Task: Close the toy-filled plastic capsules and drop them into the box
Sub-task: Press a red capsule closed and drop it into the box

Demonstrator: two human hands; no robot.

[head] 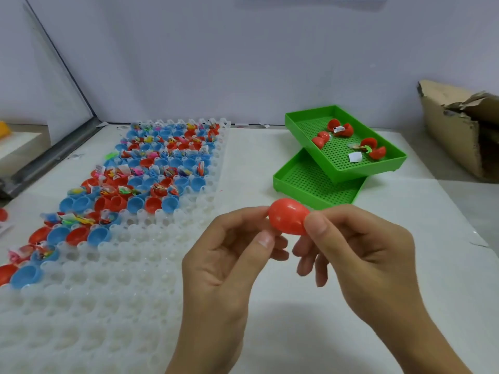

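You held a red capsule (289, 220) of smooth, glossy plastic. At ten o'clock the holder tray (113, 279) looked milky, translucent plastic, its red and blue shells (151, 168) shiny. At one o'clock the green trays (343, 147) were perforated hard plastic. At two o'clock the box (459, 130) was rough, torn, matt cardboard. The tabletop (256, 163) looked matt white.

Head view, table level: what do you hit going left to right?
White capsule rack → left hand → red capsule → right hand → cardboard box. Green trays left out: they overlap the hands' span.
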